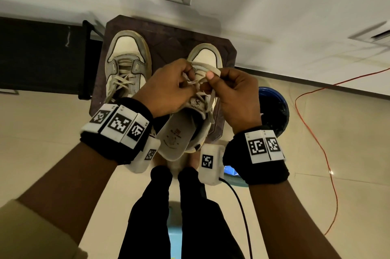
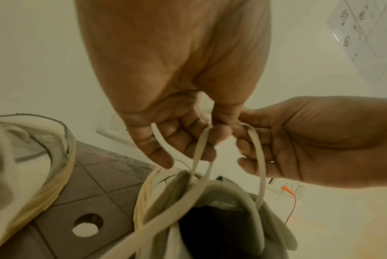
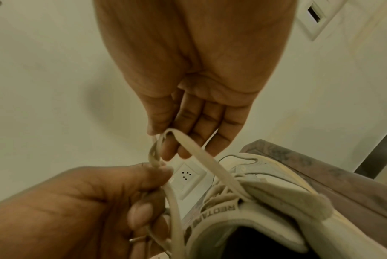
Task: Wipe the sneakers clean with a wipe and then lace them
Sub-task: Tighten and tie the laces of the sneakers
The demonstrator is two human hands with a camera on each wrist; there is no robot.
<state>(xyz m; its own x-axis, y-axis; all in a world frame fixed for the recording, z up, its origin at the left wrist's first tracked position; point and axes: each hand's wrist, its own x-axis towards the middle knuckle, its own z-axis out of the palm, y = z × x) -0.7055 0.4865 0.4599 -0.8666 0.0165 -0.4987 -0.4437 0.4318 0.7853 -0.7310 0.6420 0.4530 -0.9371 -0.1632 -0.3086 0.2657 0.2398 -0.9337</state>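
The person is tying the flat cream-coloured shoelace [image 1: 212, 73] of the worn white and grey sneaker on the right [image 1: 190, 123]. This sneaker rests on the dark brown patterned stool [image 1: 168, 35], with its heel tipped up toward the person. The other worn white and grey sneaker [image 1: 126, 62] sits beside it on the stool and is already laced.

The left hand [image 1: 168, 87] pinches one part of the lace between its thumb and curled fingers. The right hand [image 1: 232, 94] pinches a loop of the lace between its thumb and first finger, and its other fingers are curled.

To tie it well, I think both hands should keep the loops pinched tight. Then they should pull apart evenly and slowly, so the knot sits snug above the tongue and neither loop slips out.
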